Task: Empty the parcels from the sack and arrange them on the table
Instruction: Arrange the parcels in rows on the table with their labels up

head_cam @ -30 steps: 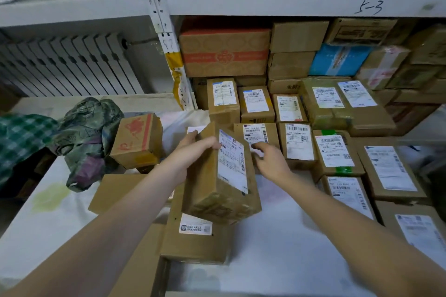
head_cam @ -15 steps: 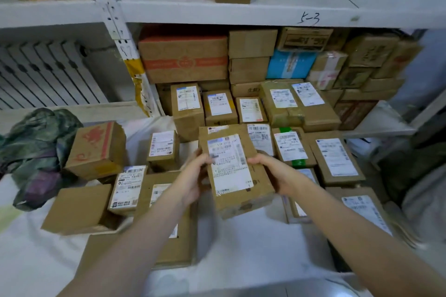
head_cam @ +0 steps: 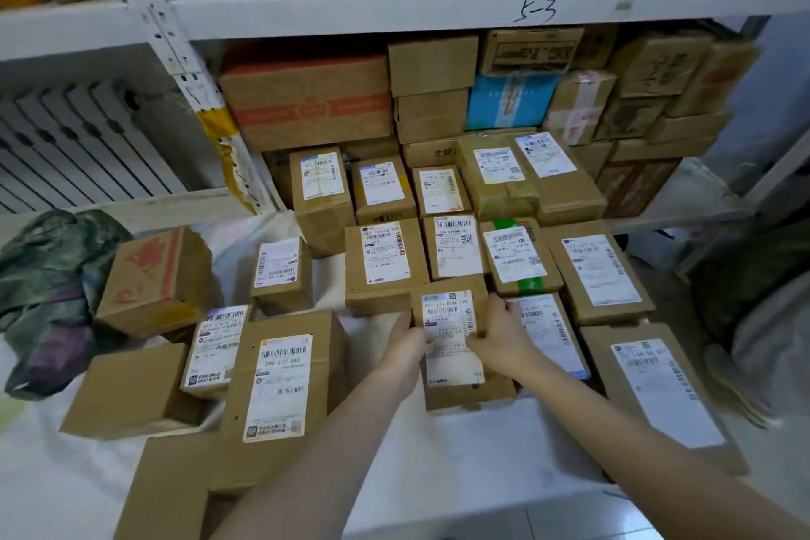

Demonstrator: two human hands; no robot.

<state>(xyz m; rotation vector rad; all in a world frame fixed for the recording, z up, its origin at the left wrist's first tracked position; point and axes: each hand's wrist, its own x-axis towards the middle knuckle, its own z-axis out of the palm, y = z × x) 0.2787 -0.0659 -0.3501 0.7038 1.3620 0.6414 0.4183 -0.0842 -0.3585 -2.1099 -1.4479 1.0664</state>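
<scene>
A brown cardboard parcel [head_cam: 453, 346] with a white shipping label facing up lies flat on the white table [head_cam: 460, 452], in line with rows of labelled parcels. My left hand [head_cam: 405, 344] grips its left edge and my right hand [head_cam: 499, 335] grips its right edge. Directly behind it sit a wider parcel [head_cam: 383, 265] and a tall-labelled parcel [head_cam: 456, 246]. To its right lies another parcel [head_cam: 552, 331], partly hidden by my right hand. The sack is not clearly in view.
Loose parcels lie at the left: a large box [head_cam: 280, 386], a plain box [head_cam: 131, 390], a red-printed box [head_cam: 153, 281]. A camouflage cloth [head_cam: 48, 276] is at far left. Shelves [head_cam: 438, 9] stacked with boxes stand behind. A long parcel [head_cam: 662, 390] lies at right.
The parcel went from being held tilted in the air to lying flat, label up, in the row on the table. Both hands moved forward and down with it.
</scene>
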